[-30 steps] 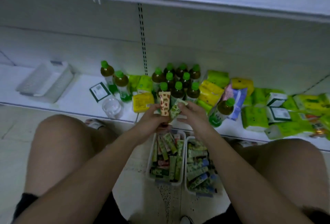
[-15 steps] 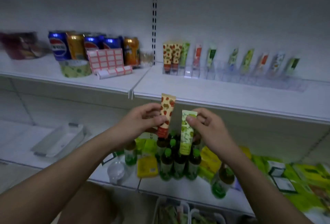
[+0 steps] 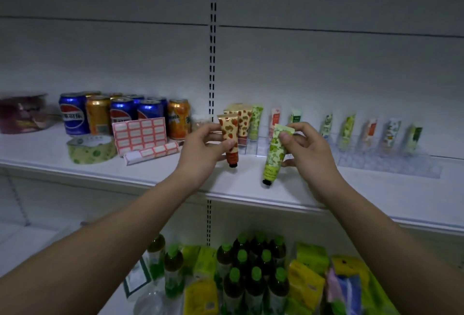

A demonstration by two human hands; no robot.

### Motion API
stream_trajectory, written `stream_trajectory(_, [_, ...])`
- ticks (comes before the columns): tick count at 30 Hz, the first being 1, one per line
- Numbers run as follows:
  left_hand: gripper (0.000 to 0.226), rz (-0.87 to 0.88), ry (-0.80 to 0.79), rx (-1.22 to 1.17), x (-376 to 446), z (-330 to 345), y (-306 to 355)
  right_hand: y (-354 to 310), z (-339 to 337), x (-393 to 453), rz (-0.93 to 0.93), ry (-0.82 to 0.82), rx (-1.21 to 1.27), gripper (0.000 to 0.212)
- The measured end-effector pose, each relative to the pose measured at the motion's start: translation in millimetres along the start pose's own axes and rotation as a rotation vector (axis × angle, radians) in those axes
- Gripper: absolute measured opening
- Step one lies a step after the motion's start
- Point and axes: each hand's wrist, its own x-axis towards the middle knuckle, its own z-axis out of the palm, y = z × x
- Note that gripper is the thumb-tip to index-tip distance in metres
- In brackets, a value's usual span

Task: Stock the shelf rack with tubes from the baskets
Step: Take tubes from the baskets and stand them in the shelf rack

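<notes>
Holding one tube in each hand, we stand before the clear rack (image 3: 364,164) on the shelf (image 3: 376,196). Nearest to us, our right hand (image 3: 307,146) pinches the green tube (image 3: 273,156) by its flat end, cap down, long axis slightly tilted. Our left hand (image 3: 200,149) grips the strawberry tube (image 3: 229,139) at its middle, also cap down. Both fingers are closed on the tubes. Behind the hands the rack carries upright tubes; matching strawberry and green ones (image 3: 247,121) stand at the rack's left end, just behind the left hand. We judge each tube must travel forward and down into its row.
</notes>
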Motion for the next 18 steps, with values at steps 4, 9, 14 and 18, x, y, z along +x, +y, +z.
stream_trajectory(4, [0.029,0.137,0.212,0.042,35.7,29.6,-19.5,20.2,7.3,33.9,-0.04,0.005,0.016,0.007])
stream_trajectory(9, [0.031,0.09,0.334,-0.07,80.4,55.1,-39.7,45.6,10.7,72.9,-0.089,0.027,0.05,0.008])
stream_trajectory(14, [0.053,0.2,0.315,0.079,83.1,57.9,-56.5,66.8,5.0,81.9,-0.116,0.169,0.091,0.014])
stream_trajectory(18, [0.063,0.231,0.308,0.192,83.8,57.0,-55.8,65.9,-1.1,82.5,-0.122,0.202,0.084,0.013])
